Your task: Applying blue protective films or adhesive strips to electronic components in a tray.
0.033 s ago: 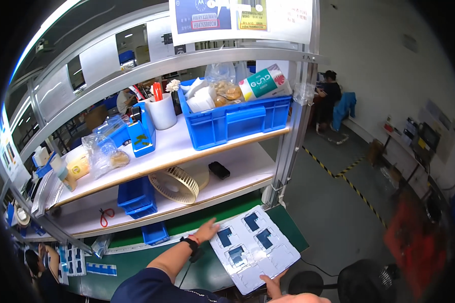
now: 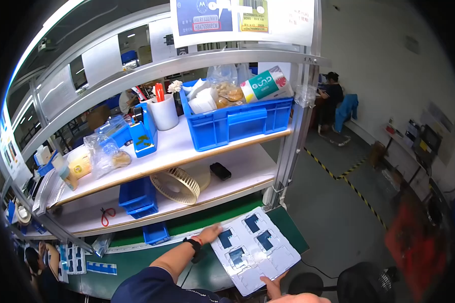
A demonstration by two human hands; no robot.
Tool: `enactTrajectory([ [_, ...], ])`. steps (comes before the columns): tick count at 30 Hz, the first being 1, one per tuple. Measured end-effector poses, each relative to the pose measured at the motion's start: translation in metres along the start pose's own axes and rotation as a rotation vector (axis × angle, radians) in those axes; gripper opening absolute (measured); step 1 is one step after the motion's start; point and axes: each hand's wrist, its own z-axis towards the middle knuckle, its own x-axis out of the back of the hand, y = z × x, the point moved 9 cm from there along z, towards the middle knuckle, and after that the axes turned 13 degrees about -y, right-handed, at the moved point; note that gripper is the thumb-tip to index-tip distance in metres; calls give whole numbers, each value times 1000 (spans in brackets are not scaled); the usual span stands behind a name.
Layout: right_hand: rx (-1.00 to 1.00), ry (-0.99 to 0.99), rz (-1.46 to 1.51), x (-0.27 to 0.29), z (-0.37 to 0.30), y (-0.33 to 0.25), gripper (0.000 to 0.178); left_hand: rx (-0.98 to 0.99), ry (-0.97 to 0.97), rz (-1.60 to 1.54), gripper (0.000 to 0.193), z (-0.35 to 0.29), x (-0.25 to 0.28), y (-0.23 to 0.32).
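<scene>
A white plastic tray (image 2: 273,262) with moulded pockets is tilted over the near right end of the green workbench. Flat dark blue pieces (image 2: 252,222) sit in several of its pockets, while the pockets toward its near right side hold none. My right hand (image 2: 274,286) grips the tray's near edge, thumb on top and fingers underneath. At the tray's left edge is my left hand (image 2: 210,234), closed on the rim, its fingertips slightly blurred. A dark band circles my left wrist.
Above the green bench (image 2: 177,255) stands a two-level shelf (image 2: 151,169) with a blue crate (image 2: 237,126), a white cup of pens (image 2: 164,113), a round cream fan part (image 2: 176,187) and red-handled scissors (image 2: 107,217). A person (image 2: 48,265) works at far left. A dark chair (image 2: 366,283) stands at right.
My left hand has shifted slightly at the tray's left edge. The tray and my right hand look almost unchanged.
</scene>
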Motion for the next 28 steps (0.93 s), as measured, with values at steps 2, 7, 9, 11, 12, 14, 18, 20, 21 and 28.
enactTrajectory([
  [2, -60, -51, 0, 1, 19, 10, 114, 88, -5, 130, 48, -4, -15, -9],
  [7, -220, -226, -68, -19, 38, 13, 115, 166, -36, 64, 42, -57, -35, -1],
  [9, -290, -296, -100, -31, 42, 17, 115, 172, 39, 22, 42, -91, -46, -8],
  [11, -359, -353, -130, -40, 43, 24, 116, 203, 25, -73, 42, -126, -59, -19],
  [12, -393, -375, -144, -42, 42, 28, 116, 224, 23, -138, 42, -144, -63, -20],
  [14, -464, -424, -173, -49, 39, 33, 116, 270, 25, -253, 42, -181, -68, -25],
  [18, -598, -512, -236, -58, 38, 43, 117, 423, -51, -332, 34, -238, -102, -71],
  [20, -656, -536, -263, -52, 35, 46, 117, 353, 3, -668, 34, -265, -88, -39],
  [21, -694, -557, -281, -50, 32, 47, 117, 354, 5, -679, 34, -276, -90, -39],
  [28, -916, -636, -371, -16, 19, 56, 119, 452, -121, -889, 51, -310, -111, -57],
])
